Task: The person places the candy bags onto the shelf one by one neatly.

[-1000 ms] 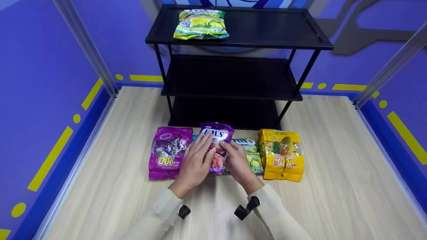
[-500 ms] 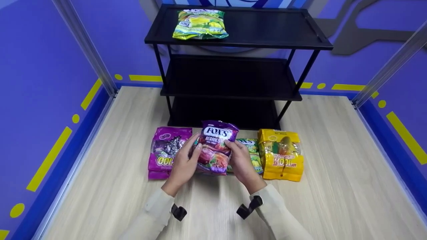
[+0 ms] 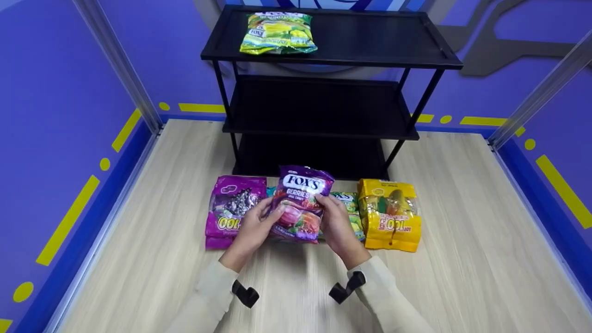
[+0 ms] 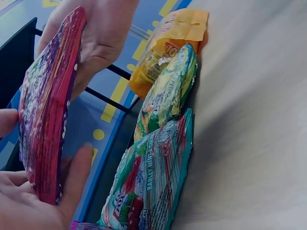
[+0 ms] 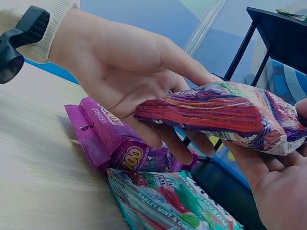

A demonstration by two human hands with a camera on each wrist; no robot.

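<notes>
My left hand (image 3: 252, 227) and right hand (image 3: 340, 227) hold a purple bag of candy (image 3: 298, 206) labelled FOX'S Berries by its two sides, front facing up. Thumbs lie on its front; the other fingers go behind it. In the left wrist view the bag (image 4: 50, 110) is seen edge-on, lifted off the table. In the right wrist view its red bottom seam (image 5: 206, 115) shows, with the left hand (image 5: 124, 72) beside it. Under and behind it lie a teal candy bag (image 4: 148, 182), mostly hidden in the head view, and a green-yellow candy bag (image 3: 354, 219).
A magenta candy bag (image 3: 226, 224) lies at the left of the row, a yellow one (image 3: 392, 217) at the right. Behind stands a black three-tier rack (image 3: 319, 106), with a green-yellow candy bag (image 3: 279, 34) on its top shelf. Blue walls (image 3: 55, 115) enclose the table.
The left hand has gone from lying across the bag's front to gripping its left edge, uncovering the label. The bag has shifted slightly right and up, with the right hand staying at its right edge.
</notes>
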